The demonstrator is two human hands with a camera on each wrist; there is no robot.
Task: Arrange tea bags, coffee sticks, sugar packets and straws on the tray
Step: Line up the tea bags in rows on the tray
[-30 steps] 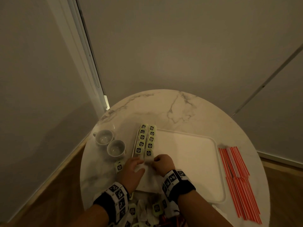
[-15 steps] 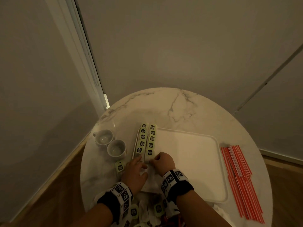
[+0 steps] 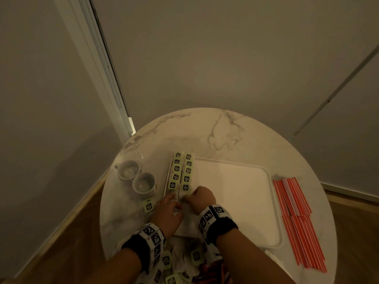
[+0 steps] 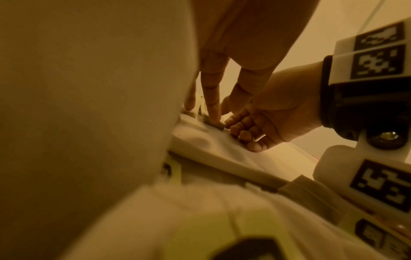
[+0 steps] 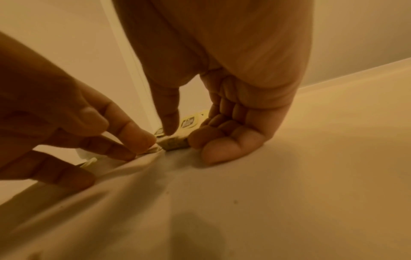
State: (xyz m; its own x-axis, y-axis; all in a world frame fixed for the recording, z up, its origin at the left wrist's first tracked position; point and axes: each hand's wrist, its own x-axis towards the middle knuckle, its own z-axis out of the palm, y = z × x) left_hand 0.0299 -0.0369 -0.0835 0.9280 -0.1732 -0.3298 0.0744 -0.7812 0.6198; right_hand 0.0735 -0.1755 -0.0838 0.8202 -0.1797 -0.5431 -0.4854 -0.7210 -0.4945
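White tray (image 3: 271, 201) edge: tea bag (image 5: 174, 143) under straight fingers (image 5: 142, 139) of left hand (image 3: 167, 214), in pinch of curled right hand (image 3: 202, 198).

No legible text on tea-bag tags (image 3: 185, 171)

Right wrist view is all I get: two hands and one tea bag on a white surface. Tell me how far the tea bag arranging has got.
Observer: Two rows of green-tagged tea bags already run along the left edge of the white rectangular plastic tray.
Operator: Give me the straws.
Observer: The red-and-white striped straws lie on the round marble table, right of the tray, none on it.
Operator: Report any stray.
Observer: One loose green tea bag tag lies on the table just left of the tray, beside the left hand.
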